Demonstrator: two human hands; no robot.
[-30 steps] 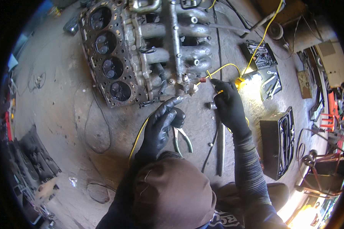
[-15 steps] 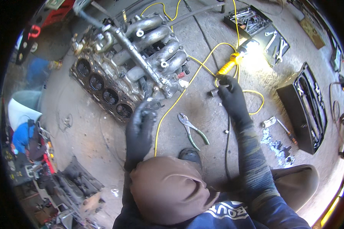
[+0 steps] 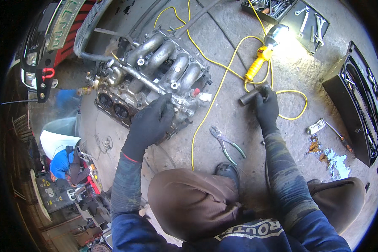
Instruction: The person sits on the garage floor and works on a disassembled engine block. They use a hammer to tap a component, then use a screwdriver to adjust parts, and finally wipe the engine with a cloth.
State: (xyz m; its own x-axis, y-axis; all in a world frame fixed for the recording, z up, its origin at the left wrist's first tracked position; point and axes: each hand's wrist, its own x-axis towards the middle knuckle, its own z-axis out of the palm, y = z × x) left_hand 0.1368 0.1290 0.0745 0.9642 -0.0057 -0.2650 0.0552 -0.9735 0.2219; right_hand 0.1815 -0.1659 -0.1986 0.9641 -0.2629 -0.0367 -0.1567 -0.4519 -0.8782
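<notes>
Now reaching farther over the near end of the engine (image 3: 162,54) with the left hand (image 3: 150,122) than half a second ago, apparently shifting attention there; clasping a dark tube (image 3: 248,98) in the right hand (image 3: 267,110), right of the engine. Cannot tell the left grip; hard to see the tube's upper end, covered by the right hand.

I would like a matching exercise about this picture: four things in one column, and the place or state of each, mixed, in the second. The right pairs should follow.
Column one
1. work lamp
2. pliers
3. left hand
4. right hand

Column two
A. at the engine
B. holding a dark cylinder
C. lying with its handles spread apart
D. switched on

Pairs: 1-D, 2-C, 3-A, 4-B
</notes>
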